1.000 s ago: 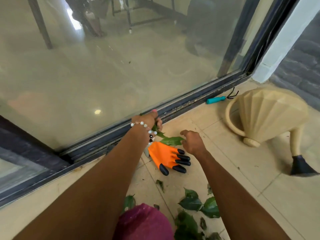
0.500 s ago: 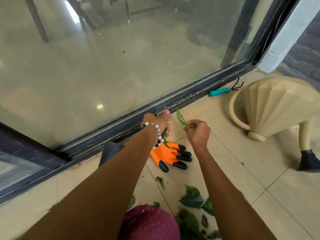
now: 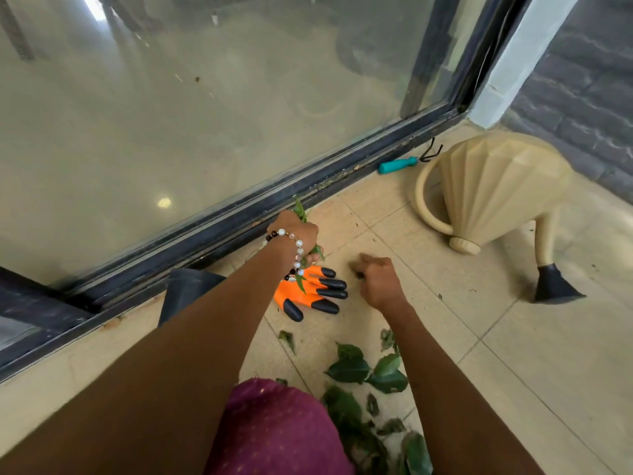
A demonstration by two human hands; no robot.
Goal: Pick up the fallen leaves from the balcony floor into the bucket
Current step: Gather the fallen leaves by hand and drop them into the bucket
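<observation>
My left hand (image 3: pixel 297 234) grips a bunch of green leaves (image 3: pixel 300 211) close to the door track. My right hand (image 3: pixel 379 282) is down at the tiled floor to its right, fingers curled; a small dark bit shows under the fingertips, but I cannot tell if it is pinched. Several fallen leaves (image 3: pixel 349 369) lie on the tiles near my right forearm, with more by my knee (image 3: pixel 342 407). A dark grey object (image 3: pixel 190 289), possibly the bucket, is mostly hidden behind my left forearm.
An orange glove with black claw tips (image 3: pixel 310 293) lies on the tiles below my left hand. A beige watering can (image 3: pixel 493 190) stands at the right, and a teal-handled hand rake (image 3: pixel 399 164) lies by the sliding glass door track (image 3: pixel 239 219).
The leaf my right hand held up is gone from it; that hand dropped to the floor. My left hand still grips its bunch of leaves.
</observation>
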